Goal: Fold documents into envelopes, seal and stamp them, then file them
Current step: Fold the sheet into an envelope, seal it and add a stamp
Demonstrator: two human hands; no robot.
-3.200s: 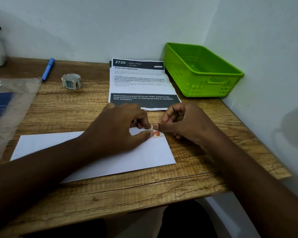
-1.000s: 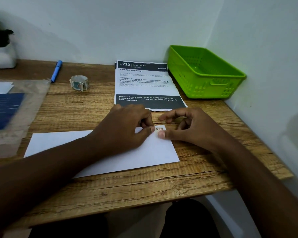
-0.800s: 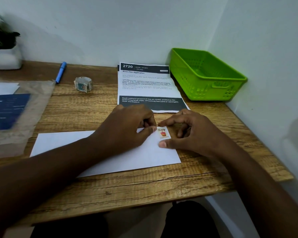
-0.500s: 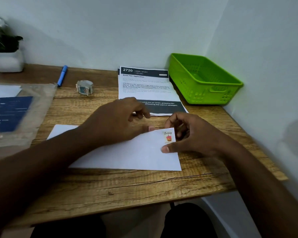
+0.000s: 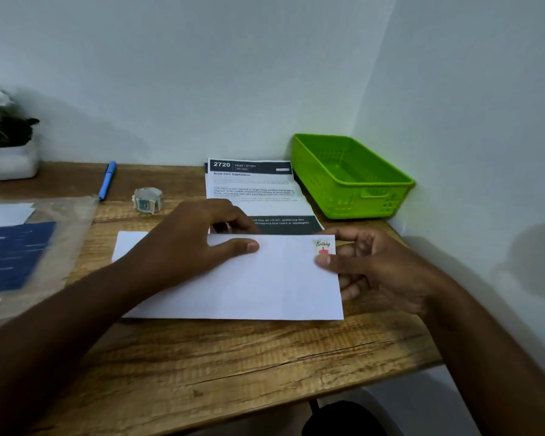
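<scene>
A white envelope (image 5: 265, 287) lies across the middle of the wooden desk (image 5: 233, 357), with a small "Birthday" stamp (image 5: 323, 247) stuck in its top right corner. My right hand (image 5: 381, 269) pinches the envelope's right edge just below the stamp, thumb on top and fingers underneath. My left hand (image 5: 186, 243) holds the far edge near the middle, with its thumb flat on the envelope's face and its fingers curled over the edge. My left forearm hides the envelope's left part.
A green plastic basket (image 5: 387, 177) stands in the back right corner against the walls. A printed sheet (image 5: 252, 187) lies behind the envelope. Further left are a roll of stamps (image 5: 148, 199), a blue pen (image 5: 107, 180), a plastic sleeve with a blue booklet (image 5: 16, 250) and a potted plant (image 5: 11, 162).
My hands stopped pressing the stamp and let go of it. My right hand moved to the envelope's right edge and took hold of it. The envelope turned square to the desk edge.
</scene>
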